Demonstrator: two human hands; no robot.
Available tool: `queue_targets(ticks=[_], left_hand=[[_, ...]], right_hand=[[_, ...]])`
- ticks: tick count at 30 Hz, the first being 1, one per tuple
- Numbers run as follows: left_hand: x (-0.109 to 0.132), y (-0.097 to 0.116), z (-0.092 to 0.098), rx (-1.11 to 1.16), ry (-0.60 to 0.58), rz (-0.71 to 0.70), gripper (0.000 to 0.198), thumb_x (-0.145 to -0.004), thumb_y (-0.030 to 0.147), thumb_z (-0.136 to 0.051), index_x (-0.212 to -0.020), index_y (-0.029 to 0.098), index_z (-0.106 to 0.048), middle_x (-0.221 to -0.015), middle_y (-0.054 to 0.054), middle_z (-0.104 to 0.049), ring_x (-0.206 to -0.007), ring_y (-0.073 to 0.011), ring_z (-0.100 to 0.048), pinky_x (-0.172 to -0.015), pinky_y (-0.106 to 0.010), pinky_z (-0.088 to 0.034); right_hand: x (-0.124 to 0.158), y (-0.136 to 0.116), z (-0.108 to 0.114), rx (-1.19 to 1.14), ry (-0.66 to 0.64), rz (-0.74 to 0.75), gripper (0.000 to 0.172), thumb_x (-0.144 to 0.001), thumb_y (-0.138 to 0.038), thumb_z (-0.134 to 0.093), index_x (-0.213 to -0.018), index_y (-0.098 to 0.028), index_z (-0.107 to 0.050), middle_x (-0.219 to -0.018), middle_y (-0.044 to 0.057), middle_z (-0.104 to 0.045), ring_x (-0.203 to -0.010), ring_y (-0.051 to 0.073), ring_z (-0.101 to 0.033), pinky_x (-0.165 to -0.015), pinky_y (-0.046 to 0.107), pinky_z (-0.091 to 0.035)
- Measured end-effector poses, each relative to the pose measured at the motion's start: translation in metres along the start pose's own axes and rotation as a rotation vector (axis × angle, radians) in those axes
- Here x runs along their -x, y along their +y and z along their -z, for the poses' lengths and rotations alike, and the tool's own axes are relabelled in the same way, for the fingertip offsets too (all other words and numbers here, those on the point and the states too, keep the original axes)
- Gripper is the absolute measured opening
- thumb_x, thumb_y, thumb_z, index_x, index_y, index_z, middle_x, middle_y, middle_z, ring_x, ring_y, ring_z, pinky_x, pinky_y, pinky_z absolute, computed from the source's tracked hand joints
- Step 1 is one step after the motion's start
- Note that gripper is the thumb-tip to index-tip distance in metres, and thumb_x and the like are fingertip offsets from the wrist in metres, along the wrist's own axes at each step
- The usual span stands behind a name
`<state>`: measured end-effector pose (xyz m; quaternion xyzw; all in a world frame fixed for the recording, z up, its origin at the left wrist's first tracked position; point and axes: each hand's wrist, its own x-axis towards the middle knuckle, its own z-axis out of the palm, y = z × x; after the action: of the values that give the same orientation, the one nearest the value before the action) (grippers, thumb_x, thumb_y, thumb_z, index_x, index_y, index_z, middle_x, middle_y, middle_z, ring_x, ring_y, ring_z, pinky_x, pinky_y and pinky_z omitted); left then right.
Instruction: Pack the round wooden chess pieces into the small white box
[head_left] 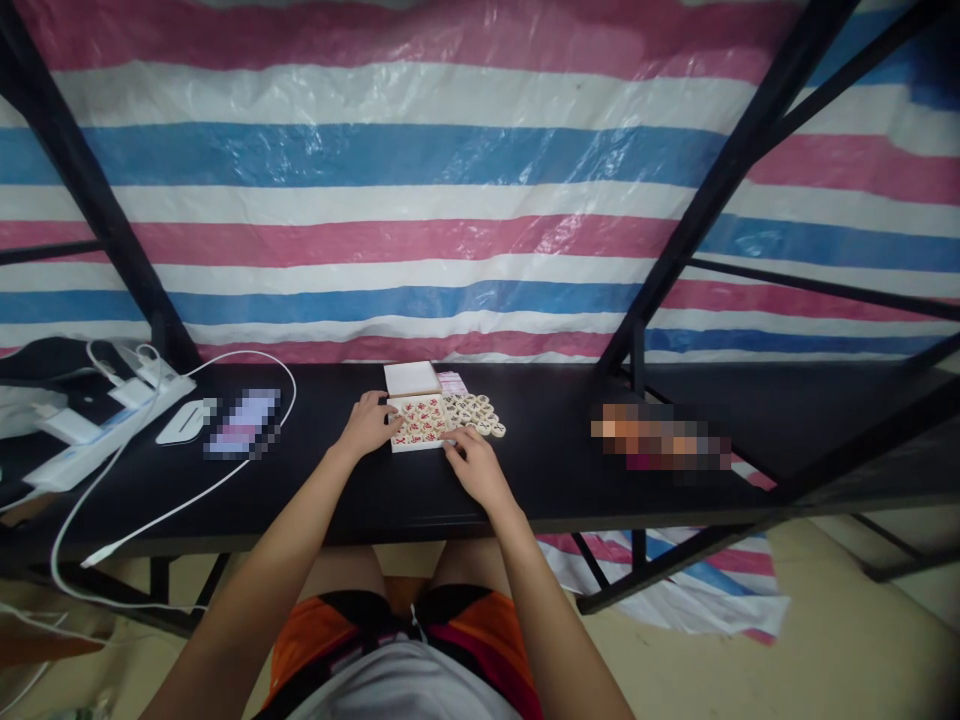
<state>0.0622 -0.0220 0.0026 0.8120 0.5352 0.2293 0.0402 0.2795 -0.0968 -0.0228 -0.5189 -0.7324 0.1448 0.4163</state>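
Observation:
A small white box [418, 449] on the black table holds rows of round, pale Chinese chess pieces [420, 418] with red characters. Its white lid [412, 378] lies open at the back. My left hand [366, 425] grips the box's left side, with fingers at the rear corner and the thumb reaching in over the pieces. At the front right corner, my right hand [478, 464] has its fingers apart, with the tips touching the box edge and the nearest pieces. Loose pieces with dark characters [474, 411] are heaped right of the box, partly behind my right hand.
Pink-and-white paper [452, 383] lies behind the loose pieces. To the left are a blurred phone-like object [244, 422], a white flat device [182, 422], a power strip [112, 435] and a looping white cable [169, 508]. A blurred orange-brown object [656, 437] lies right, near black frame bars.

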Motion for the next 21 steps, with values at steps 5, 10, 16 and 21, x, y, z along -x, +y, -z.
queue_targets(ticks=[5, 10, 16, 21], left_hand=[[-0.002, -0.001, -0.001, 0.042, 0.013, -0.038, 0.024, -0.081, 0.036, -0.057, -0.096, 0.021, -0.069, -0.123, -0.01, -0.052, -0.121, -0.0295, -0.04, -0.098, -0.045, -0.036], [-0.004, 0.002, 0.002, 0.095, -0.003, -0.076, 0.019, -0.083, 0.033, -0.055, -0.095, 0.022, -0.066, -0.1, -0.007, -0.061, -0.1, -0.0236, -0.052, -0.09, -0.038, -0.041], [-0.003, -0.011, 0.023, 0.258, 0.148, -0.016, 0.023, -0.087, 0.035, -0.048, -0.099, 0.021, -0.062, -0.086, -0.003, -0.063, -0.083, -0.0167, -0.058, -0.078, -0.028, -0.044], [0.0, -0.035, 0.03, 0.168, 0.021, 0.125, 0.016, -0.08, 0.034, -0.054, -0.083, 0.021, -0.063, -0.074, -0.001, -0.063, -0.069, -0.0156, -0.058, -0.064, -0.025, -0.041]], right_hand=[[0.0, -0.001, 0.001, -0.013, -0.006, -0.008, 0.023, -0.087, -0.026, -0.045, -0.097, -0.021, -0.066, -0.1, 0.006, -0.06, -0.072, 0.015, -0.059, -0.081, 0.032, -0.048], [0.0, 0.001, 0.0, -0.013, -0.002, 0.01, 0.023, -0.087, -0.026, -0.046, -0.097, -0.022, -0.066, -0.099, 0.005, -0.061, -0.073, 0.015, -0.059, -0.08, 0.032, -0.048], [0.0, 0.001, 0.0, -0.009, -0.006, -0.002, 0.023, -0.088, -0.026, -0.045, -0.097, -0.023, -0.066, -0.1, 0.005, -0.061, -0.073, 0.015, -0.059, -0.081, 0.032, -0.048], [0.0, -0.001, 0.001, -0.004, -0.007, 0.0, 0.024, -0.088, -0.026, -0.045, -0.098, -0.022, -0.066, -0.1, 0.006, -0.06, -0.076, 0.016, -0.059, -0.081, 0.033, -0.047]])
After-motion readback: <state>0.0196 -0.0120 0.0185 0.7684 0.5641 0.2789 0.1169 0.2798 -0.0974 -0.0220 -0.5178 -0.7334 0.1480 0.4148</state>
